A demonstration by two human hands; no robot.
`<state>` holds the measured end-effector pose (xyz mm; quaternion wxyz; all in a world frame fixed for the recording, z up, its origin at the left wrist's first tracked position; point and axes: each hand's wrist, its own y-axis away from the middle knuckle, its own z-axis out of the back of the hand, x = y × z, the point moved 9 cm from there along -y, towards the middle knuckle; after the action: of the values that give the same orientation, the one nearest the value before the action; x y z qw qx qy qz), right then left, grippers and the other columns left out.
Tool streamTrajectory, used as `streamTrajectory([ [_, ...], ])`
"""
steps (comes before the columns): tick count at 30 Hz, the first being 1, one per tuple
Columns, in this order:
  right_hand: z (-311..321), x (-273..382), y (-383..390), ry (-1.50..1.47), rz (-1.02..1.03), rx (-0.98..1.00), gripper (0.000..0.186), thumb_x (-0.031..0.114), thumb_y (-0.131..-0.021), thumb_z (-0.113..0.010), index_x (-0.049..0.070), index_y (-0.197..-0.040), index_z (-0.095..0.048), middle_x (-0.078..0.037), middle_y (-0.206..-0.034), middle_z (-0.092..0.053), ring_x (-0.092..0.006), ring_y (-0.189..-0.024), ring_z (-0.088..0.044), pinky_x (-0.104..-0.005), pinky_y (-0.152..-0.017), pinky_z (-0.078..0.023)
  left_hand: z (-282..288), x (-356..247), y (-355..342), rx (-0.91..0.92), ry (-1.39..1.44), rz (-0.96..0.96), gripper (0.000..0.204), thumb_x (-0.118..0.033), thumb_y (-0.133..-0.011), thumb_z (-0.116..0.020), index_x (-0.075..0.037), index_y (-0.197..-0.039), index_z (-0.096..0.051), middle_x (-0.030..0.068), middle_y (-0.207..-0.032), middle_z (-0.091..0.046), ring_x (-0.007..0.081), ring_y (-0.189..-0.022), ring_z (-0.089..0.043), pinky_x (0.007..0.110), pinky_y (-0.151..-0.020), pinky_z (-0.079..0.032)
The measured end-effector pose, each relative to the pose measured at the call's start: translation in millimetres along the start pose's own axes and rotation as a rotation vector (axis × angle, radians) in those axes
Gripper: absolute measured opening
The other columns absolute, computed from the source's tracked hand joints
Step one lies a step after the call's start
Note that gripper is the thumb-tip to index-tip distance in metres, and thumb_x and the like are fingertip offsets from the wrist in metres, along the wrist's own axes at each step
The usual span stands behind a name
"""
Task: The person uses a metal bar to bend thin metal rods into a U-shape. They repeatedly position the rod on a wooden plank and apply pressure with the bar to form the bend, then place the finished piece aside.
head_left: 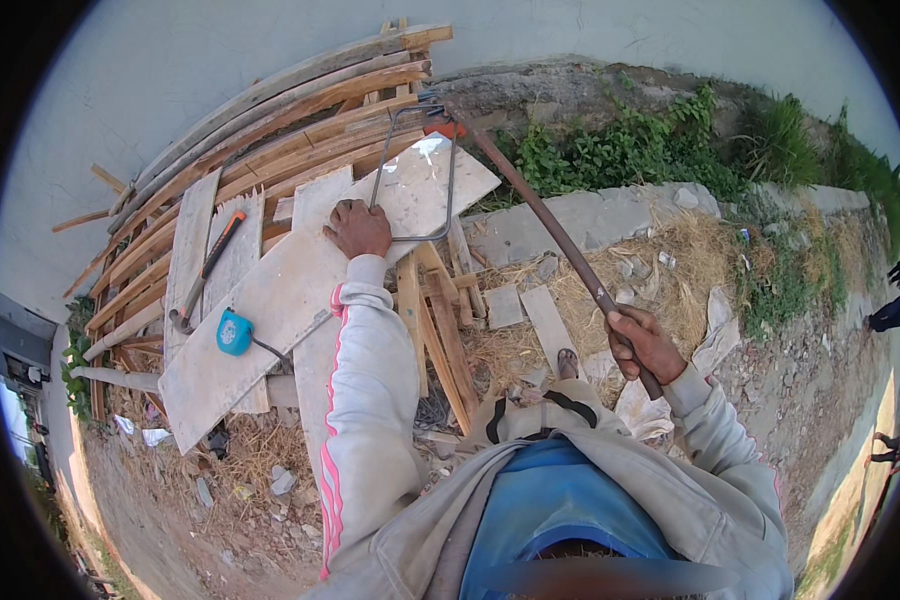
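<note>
My left hand (358, 229) presses down on a long pale board (290, 262), its fingers lying on the surface. Beside those fingers a thin bent metal frame (451, 190) crosses the board, with an orange part (444, 129) near its far end. In my right hand (644, 345) is the lower end of a long brown pole (550, 222). It slants away to the upper left, toward the board's far tip; how it ends there is unclear. On the board's left part sits a teal tape measure (234, 332). A hammer (215, 262) with an orange and black handle lies beyond it.
Long timbers (270, 130) are stacked against the pale wall, with more planks under the board. Green weeds (620, 145) grow along a concrete ledge (590, 222). Dry straw, rubble and a pale cloth scrap (715, 330) cover the ground near my sandalled foot (567, 364).
</note>
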<state>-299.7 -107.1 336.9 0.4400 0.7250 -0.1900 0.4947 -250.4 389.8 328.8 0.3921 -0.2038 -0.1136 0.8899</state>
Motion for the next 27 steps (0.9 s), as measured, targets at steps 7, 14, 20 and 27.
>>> streamTrajectory([
  [7,54.0,31.0,-5.7,0.125,0.027,0.101,0.025,0.025,-0.100,-0.066,0.004,-0.102,-0.054,0.003,-0.062,-0.046,-0.0053,-0.041,-0.042,-0.0231,-0.037,-0.034,9.4,0.2,2.8,0.022,-0.009,0.065,0.037,-0.032,-0.092,-0.060,-0.004,-0.111,-0.072,0.0152,-0.133,-0.059,0.0358,-0.133,-0.049,0.062,-0.116,-0.030],
  [14,94.6,53.8,-15.6,0.029,0.183,0.154,0.024,0.023,-0.097,-0.067,0.003,-0.102,-0.054,0.001,-0.061,-0.047,-0.0062,-0.043,-0.042,-0.0236,-0.038,-0.036,14.0,-2.9,4.5,-0.022,-0.106,0.054,0.034,-0.036,-0.090,-0.065,-0.005,-0.103,-0.072,0.0157,-0.123,-0.063,0.0378,-0.121,-0.057,0.053,-0.103,-0.044],
  [20,166.2,67.8,-108.5,0.224,0.452,0.060,0.027,0.025,-0.095,-0.072,0.006,-0.095,-0.053,0.003,-0.062,-0.049,-0.0047,-0.046,-0.047,-0.0231,-0.042,-0.039,28.4,-20.6,16.2,-0.020,-0.067,0.102,0.027,-0.030,-0.092,-0.067,-0.004,-0.096,-0.066,0.0168,-0.104,-0.067,0.0390,-0.099,-0.065,0.050,-0.089,-0.052],
  [27,244.0,52.7,-251.7,0.367,0.342,-0.032,0.028,0.026,-0.094,-0.076,0.005,-0.084,-0.059,0.006,-0.064,-0.045,-0.0032,-0.058,-0.040,-0.0251,-0.051,-0.034,74.3,-60.7,19.3,-0.115,0.003,0.097,0.027,-0.029,-0.096,-0.066,-0.004,-0.095,-0.058,0.0177,-0.083,-0.069,0.0398,-0.076,-0.068,0.053,-0.069,-0.051],
])
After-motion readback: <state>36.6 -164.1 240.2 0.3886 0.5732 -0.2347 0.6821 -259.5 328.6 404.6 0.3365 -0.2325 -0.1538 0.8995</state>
